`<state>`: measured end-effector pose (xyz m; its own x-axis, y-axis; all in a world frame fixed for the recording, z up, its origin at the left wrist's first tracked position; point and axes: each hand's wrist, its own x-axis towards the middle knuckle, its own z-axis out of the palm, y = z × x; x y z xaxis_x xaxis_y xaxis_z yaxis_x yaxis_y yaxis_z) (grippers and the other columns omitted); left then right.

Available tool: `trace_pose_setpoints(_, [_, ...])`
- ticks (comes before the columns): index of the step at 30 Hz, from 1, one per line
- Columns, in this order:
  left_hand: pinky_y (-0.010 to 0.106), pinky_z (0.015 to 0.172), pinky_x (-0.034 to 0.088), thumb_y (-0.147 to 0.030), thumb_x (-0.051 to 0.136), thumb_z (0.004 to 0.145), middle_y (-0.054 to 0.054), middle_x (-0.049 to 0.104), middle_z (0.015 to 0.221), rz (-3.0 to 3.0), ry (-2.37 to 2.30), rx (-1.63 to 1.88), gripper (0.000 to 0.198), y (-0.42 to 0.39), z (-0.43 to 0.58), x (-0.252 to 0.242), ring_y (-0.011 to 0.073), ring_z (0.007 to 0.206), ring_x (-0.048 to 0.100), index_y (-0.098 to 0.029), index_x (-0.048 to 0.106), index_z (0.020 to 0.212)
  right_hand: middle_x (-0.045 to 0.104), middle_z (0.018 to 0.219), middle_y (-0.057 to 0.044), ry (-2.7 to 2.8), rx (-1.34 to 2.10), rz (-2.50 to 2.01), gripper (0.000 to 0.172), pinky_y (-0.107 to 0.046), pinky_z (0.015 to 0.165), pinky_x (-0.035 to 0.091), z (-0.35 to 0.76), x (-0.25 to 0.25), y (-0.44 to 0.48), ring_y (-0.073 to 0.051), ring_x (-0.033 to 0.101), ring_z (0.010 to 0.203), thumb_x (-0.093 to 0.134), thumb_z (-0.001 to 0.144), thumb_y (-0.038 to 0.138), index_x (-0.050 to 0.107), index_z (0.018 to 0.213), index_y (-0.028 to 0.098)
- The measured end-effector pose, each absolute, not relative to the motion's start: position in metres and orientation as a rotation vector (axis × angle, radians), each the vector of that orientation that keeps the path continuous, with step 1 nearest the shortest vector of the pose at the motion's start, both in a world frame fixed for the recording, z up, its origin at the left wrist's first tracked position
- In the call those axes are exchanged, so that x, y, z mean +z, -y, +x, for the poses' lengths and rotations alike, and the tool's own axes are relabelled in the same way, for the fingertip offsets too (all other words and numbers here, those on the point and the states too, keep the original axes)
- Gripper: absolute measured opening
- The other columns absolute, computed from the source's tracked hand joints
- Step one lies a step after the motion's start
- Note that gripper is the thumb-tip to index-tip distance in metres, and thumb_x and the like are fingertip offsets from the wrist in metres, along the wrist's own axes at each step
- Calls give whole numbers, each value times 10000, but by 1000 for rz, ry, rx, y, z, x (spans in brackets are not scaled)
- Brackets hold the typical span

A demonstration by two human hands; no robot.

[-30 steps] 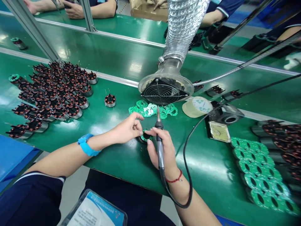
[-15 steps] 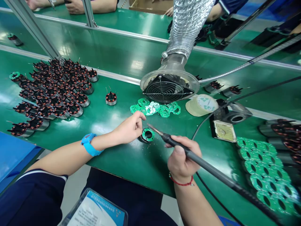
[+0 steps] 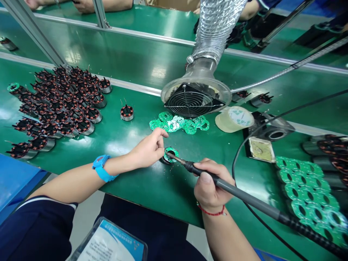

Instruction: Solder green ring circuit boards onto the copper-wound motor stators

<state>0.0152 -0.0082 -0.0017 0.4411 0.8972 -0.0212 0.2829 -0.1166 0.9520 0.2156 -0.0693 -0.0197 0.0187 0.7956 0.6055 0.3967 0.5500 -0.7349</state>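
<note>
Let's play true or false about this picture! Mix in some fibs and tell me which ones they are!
1. The right hand holds a soldering iron. True.
2. The soldering iron points straight up in the air. False: it aims down at the green ring.
3. The left hand has a blue wristband on its wrist. True.
4. A cream roll rests on the table. True.
5. The left hand is squeezing the cream roll. False: it is next to the green ring.
6. There are no other green rings. False: there is a loose pile and tidy rows too.
</note>
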Motion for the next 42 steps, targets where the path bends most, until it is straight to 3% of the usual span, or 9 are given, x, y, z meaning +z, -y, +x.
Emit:
trace_pose_setpoints(3, [264,630,352,-14,462,760,-77,465,671,1665,-1057,730,346,9,16,0,104,615,454,-188,394,1051,650,752,-22,1585,377,-1014,159,-360,538,515,215,-21,69,-184,613,583,557,898,302,652,1018,257])
trace_pose_setpoints(7, [261,614,342,-18,461,757,-74,460,676,1722,-1084,725,362,11,18,-1,107,617,456,-194,398,1066,717,1010,-64,1612,482,-1123,427,-394,701,590,209,-21,65,-224,714,825,526,937,240,484,1361,266])
trace_pose_setpoints(9, [261,607,338,-21,459,756,-73,457,675,1755,-1099,714,362,11,18,-1,109,617,454,-194,399,1068,723,1066,-68,1754,494,-1173,492,-433,827,576,205,-19,61,-243,695,989,498,951,229,396,1429,275])
trace_pose_setpoints(12, [260,611,350,-28,457,763,-68,462,685,1777,-1118,671,353,10,17,1,111,620,461,-192,402,1072,677,1203,-84,2066,458,-1134,513,-481,935,522,199,-15,56,-266,610,1157,528,915,219,411,1411,281])
trace_pose_setpoints(19, [306,670,405,-300,596,849,18,572,825,1992,-1170,319,189,10,8,16,177,748,535,-187,484,951,650,1201,-124,2045,360,-1261,567,-489,897,537,201,-22,49,-278,614,1080,623,872,280,402,1393,244])
trace_pose_setpoints(22, [332,744,420,-169,520,863,47,603,870,2158,-1155,277,15,9,7,16,200,823,551,-183,522,862,641,1226,-115,2001,391,-1270,586,-473,930,535,206,-25,47,-267,607,1123,614,874,264,373,1407,243])
trace_pose_setpoints(25, [327,759,416,-121,457,874,43,610,853,2164,-1137,390,123,4,6,12,193,835,546,-182,535,800,635,1234,-105,2002,414,-1252,547,-458,931,539,208,-26,46,-254,613,1119,592,881,221,395,1390,255])
trace_pose_setpoints(30, [265,677,404,-127,501,853,-4,582,760,1943,-1088,538,92,0,5,10,137,717,526,-177,547,791,649,1197,-106,2038,394,-1194,536,-454,893,547,203,-26,47,-256,623,1084,607,884,224,413,1383,261])
trace_pose_setpoints(42, [228,680,421,-77,525,807,-7,619,787,1737,-897,432,105,-8,-1,14,112,726,541,-151,592,838,684,1197,-94,2091,277,-999,645,-453,846,509,195,-13,56,-269,597,1081,593,858,133,350,1440,266])
